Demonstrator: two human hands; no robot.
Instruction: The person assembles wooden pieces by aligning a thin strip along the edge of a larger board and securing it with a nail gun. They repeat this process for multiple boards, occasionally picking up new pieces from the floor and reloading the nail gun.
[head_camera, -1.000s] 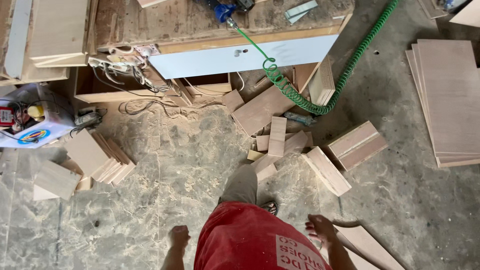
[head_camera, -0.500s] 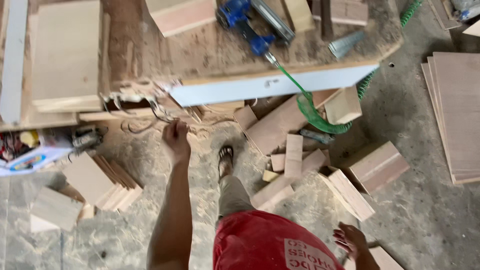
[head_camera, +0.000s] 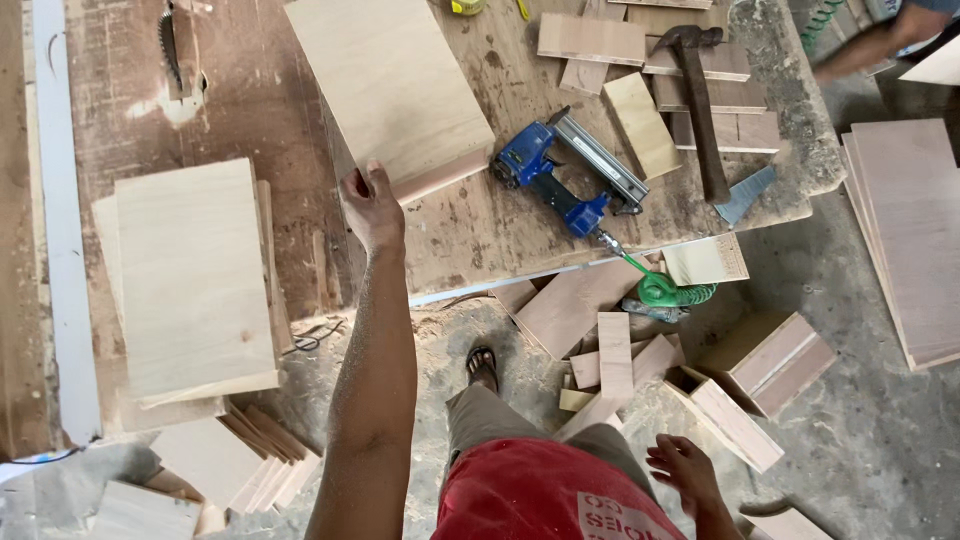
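Bright, even daylight; sharp, soft shadows

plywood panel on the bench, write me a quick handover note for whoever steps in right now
Left hand: arm stretched out, fingers on the near edge of the plywood panel; whether it has a full grip cannot be told.
Right hand: free, open, low beside the hip, holding nothing.
Things: the panel lies flat on the workbench. Just right of it lie the blue nail gun, with its green coiled hose hanging off the bench edge, and a hammer. A stack of panels sits to the left; offcuts lie on the floor.
Done: hand has reached the panel.
Left: panel not lifted, nail gun untouched.
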